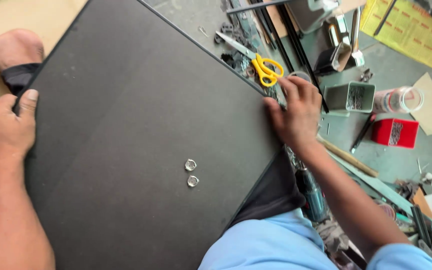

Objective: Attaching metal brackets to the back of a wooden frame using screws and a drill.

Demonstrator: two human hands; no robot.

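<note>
Single head camera—looking steeply down, close.

Bare forearms, no sleeves reaching the wrists. Left hand (3, 130) and right hand (296, 112) without gloves, rings or watch; short, plain nails. Light blue short-sleeved shirt (261, 242) over the torso and right upper arm. Dark shorts (271, 192) on the thighs. Bare knee (8, 47), no covering.

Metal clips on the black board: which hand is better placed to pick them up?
Probably the left. The two metal clips lie about midway, but the left hand only pinches the black board's left edge, while the right hand presses fingertips on the right edge near the yellow scissors.
</note>
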